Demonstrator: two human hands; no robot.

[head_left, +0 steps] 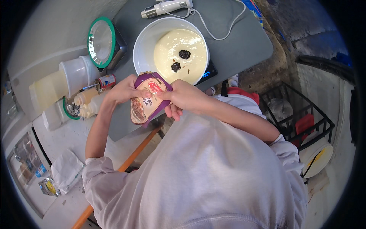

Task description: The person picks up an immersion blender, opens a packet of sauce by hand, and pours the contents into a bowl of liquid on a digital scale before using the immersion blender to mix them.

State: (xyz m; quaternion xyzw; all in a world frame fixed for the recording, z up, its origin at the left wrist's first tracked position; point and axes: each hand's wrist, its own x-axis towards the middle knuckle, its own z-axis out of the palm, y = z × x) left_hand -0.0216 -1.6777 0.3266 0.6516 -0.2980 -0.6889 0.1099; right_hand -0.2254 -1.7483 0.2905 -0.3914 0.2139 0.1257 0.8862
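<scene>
My left hand point(129, 89) and my right hand point(185, 95) both grip a purple and cream pouch point(144, 108), thumbs pressed on its face. Its upper end reaches the near rim of a white round tub point(142, 44). Inside the tub lies a smooth pale yellow mixture point(167, 45). Two dark brown clumps sit on it: one near the middle point(184, 54), the other closer to me point(175, 67), with a few small brown specks around them. Under the tub, a black digital scale point(210, 71) shows a lit blue display. Whether anything is leaving the pouch is hidden.
A white hand blender point(167, 7) with its cord lies behind the tub on the grey table point(244, 42). To the left stand a green-rimmed container point(102, 42), white tubs point(78, 72), a small can point(106, 81) and bottles point(85, 96). A black wire basket point(301, 114) is at the right.
</scene>
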